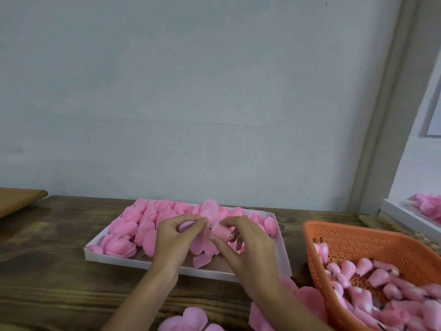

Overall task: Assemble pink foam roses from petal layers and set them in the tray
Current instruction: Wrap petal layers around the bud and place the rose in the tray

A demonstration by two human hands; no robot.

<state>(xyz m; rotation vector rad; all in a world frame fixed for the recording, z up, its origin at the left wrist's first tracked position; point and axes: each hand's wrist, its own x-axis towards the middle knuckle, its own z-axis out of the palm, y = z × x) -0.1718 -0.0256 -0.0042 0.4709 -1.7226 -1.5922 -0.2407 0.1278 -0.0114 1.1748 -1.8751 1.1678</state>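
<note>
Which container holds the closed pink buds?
The orange perforated basket at the right; the white tray in the middle holds opened roses instead.

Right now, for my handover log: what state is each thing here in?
White tray: partly filled with roses.
Rose in progress: unfinished, held over the tray.
Left hand: pinches its petal layer.
Right hand: grips its bud.
Orange basket: holds many buds.
Loose petal layers: lying on the table.

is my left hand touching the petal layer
Touching. The head view shows the left hand pinching the petal layer between thumb and fingers; the right hand holds the bud.
</note>
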